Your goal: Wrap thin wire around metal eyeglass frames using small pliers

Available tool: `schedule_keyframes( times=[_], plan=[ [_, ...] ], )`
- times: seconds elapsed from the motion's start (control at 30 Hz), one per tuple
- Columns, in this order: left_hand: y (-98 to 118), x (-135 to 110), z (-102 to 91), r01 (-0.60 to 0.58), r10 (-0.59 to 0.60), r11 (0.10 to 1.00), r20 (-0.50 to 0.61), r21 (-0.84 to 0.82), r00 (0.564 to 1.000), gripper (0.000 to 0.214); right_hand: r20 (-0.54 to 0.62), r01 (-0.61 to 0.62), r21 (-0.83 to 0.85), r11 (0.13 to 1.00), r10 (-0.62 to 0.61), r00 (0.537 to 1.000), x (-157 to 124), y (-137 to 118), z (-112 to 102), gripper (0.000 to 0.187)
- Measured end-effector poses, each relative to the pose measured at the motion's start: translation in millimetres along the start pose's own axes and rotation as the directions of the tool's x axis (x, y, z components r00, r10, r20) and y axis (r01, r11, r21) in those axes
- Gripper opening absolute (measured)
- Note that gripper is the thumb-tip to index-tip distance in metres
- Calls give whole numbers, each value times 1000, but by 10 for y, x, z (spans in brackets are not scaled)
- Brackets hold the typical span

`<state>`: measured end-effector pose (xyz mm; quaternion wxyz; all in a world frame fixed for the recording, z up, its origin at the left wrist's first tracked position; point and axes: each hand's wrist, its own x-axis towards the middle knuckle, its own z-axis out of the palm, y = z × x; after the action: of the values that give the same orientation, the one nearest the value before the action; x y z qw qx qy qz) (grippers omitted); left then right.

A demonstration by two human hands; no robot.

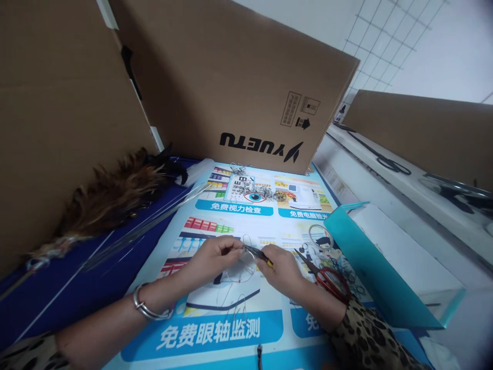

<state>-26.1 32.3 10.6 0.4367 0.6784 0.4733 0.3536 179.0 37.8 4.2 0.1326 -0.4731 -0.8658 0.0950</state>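
My right hand (283, 270) is wrapped around a pair of pliers (253, 250) with dark jaws and a bit of yellow on the handle. The jaws point left, toward the fingertips of my left hand (221, 255). Those fingers are pinched together at a thin bent wire (247, 239), which meets the plier tips. Its exact shape is hard to make out. Below both hands, more fine wire pieces (239, 308) lie on the printed sheet (269, 228). Red-handled scissors (332, 281) rest beside my right forearm, blades pointing up and left.
Small wire pieces (265, 193) are heaped at the back of the sheet. A teal open box (385, 277) stands right, near a wire coil (321, 236). Left are long thin rods (154, 220) and a feather duster (119, 187). A cardboard box (246, 77) closes off the back.
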Motion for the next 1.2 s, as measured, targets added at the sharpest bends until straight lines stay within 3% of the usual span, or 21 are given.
schedule_keyframes(
  times=[0.3, 0.7, 1.2],
  plan=[
    [-30, -2, -1, 87, -75, 970, 59, -227, 995, 22, 15, -17, 147, 989, 15, 1000, -6, 23, 12, 19],
    [33, -26, -33, 10, -3, 989, 46, -147, 999, 21, 10, 16, 210, 978, -18, 1000, -2, 35, 12, 18],
    [9, -26, -31, -8, 8, 1000, 29, -9, 1000, 17, 3, 44, 119, 992, -44, 999, 8, 41, 3, 20]
  ],
)
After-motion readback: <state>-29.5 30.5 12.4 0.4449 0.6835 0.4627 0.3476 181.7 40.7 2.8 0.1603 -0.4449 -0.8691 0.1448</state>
